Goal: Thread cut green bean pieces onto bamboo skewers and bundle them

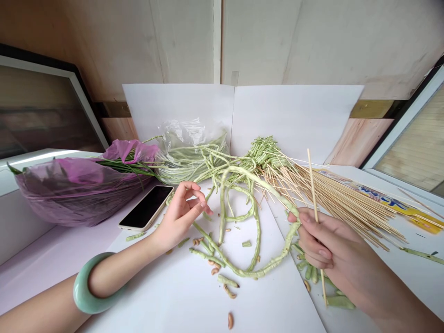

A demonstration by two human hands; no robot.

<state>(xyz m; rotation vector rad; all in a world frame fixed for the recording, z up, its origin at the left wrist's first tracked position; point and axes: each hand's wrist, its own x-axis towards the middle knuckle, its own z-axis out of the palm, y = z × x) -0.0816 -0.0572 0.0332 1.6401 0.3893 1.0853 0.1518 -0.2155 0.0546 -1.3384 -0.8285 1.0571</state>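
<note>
My right hand (335, 247) is closed around a thin bamboo skewer (312, 182), which stands nearly upright. A long green bean (268, 268) curves in a loop across the white paper and meets the fingertips of that hand. My left hand (182, 212) hovers left of the bean loops, fingers loosely curled and apart, with nothing clearly held. Short bean pieces (228, 280) and brown bean seeds (230, 320) lie scattered on the paper below. More cut pieces (314, 274) sit under my right hand, partly hidden.
Skewers threaded with beans (266, 152) are piled at the back, beside bare skewers (350, 206) and a yellow-blue wrapper (385, 199). A clear bag of long beans (189, 152), a purple bag of greens (76, 189) and a phone (147, 208) are on the left.
</note>
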